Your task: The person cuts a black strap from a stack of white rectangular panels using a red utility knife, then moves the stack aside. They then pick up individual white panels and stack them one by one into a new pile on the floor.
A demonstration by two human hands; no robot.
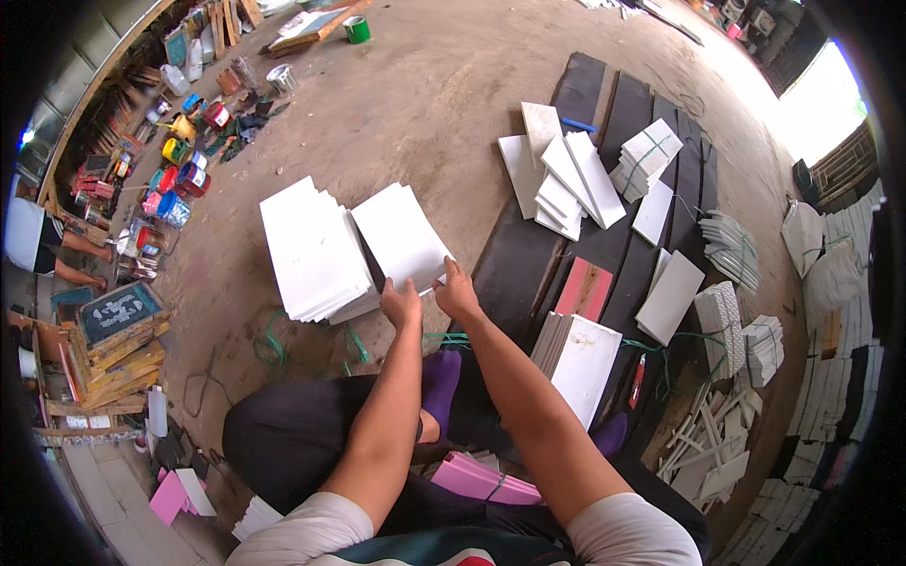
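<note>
Both my arms reach forward to a small stack of white sheets [401,231], which looks like card or board. My left hand [402,304] is closed on its near edge. Close beside it, my right hand [457,292] grips the near right corner, fingers bent over the edge. To the left, touching or nearly touching, lies a taller stack of white sheets [313,247], its edges stepped unevenly. The undersides of both stacks are hidden.
Dark planks [514,250] on the right carry loose white pieces [576,179], a tied bundle [647,156], a white stack [585,363] and a red-handled cutter [638,379]. Green twine [271,347] lies near my knee. Paint cans [173,209] and wooden frames [121,316] stand left, near another person's hand [85,276].
</note>
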